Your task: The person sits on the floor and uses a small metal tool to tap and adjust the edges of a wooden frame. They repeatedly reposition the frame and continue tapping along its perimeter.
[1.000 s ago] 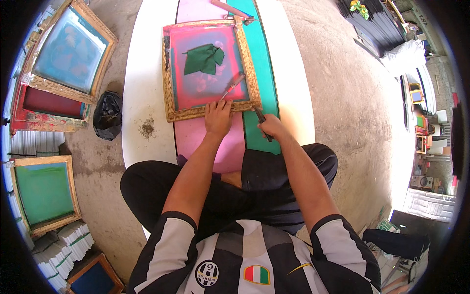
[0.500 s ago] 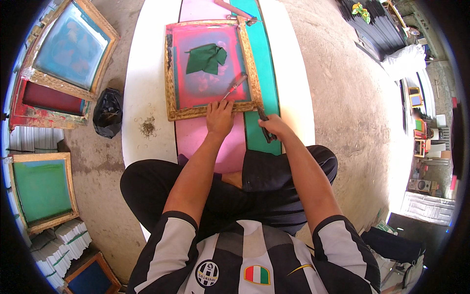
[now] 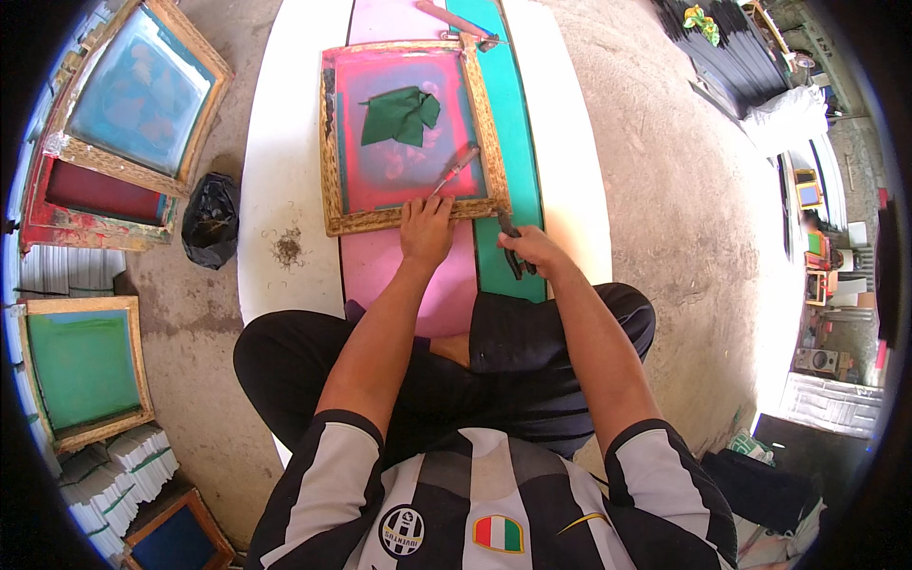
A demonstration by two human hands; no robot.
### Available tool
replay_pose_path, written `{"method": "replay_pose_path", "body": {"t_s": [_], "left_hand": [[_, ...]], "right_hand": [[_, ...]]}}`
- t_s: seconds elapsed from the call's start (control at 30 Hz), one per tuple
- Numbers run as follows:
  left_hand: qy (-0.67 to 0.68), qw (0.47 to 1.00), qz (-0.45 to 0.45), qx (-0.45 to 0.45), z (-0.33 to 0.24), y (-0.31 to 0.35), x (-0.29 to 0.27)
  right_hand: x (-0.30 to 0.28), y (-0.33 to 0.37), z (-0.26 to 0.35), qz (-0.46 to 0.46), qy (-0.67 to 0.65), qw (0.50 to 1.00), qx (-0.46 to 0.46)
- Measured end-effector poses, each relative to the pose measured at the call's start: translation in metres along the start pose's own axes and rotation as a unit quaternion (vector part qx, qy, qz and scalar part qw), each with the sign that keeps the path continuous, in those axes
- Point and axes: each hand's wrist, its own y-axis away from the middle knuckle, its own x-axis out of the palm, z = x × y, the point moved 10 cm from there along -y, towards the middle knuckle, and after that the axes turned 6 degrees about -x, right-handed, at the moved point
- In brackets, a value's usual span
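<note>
A wooden screen-printing frame (image 3: 490,142) with a red and blue-grey mesh lies in front of me. My left hand (image 3: 427,231) grips its near rail, fingers over the top. In my right hand (image 3: 534,249) is a pair of dark pliers (image 3: 513,255), held at the near right corner of the frame; their jaws are close to the wood, and I cannot tell if they bite on anything. A screwdriver (image 3: 456,169) rests on the mesh just beyond my left fingers. Further up the mesh lies a crumpled green cloth (image 3: 399,116).
The frame sits on a white, pink and green striped board (image 3: 521,104). A hammer (image 3: 459,19) lies beyond it. Small scraps (image 3: 287,247) are heaped at the left, near a black plastic bag (image 3: 211,218). More frames (image 3: 81,366) stand along the left side.
The pliers' handles have spread apart a little, and their jaws have shifted slightly at the corner. My left hand and the frame stay where they were.
</note>
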Motion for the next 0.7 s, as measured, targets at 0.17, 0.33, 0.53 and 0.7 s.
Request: {"method": "replay_pose_path", "body": {"t_s": [0.17,0.33,0.53,0.7], "left_hand": [[-0.009,0.999,-0.03,0.009,-0.001,0.002,-0.006],[-0.015,0.998,-0.054,0.019,-0.004,0.002,-0.009],[-0.009,1.0,0.004,-0.001,0.0,0.001,-0.001],[-0.011,1.0,-0.006,0.006,0.0,0.001,-0.002]], "right_hand": [[0.002,-0.002,-0.006,0.014,-0.056,0.998,0.003],[0.001,-0.007,-0.014,0.044,-0.038,0.998,0.014],[-0.006,-0.008,-0.006,0.039,0.038,0.998,0.022],[-0.018,-0.018,-0.002,0.029,0.144,0.989,0.032]]}}
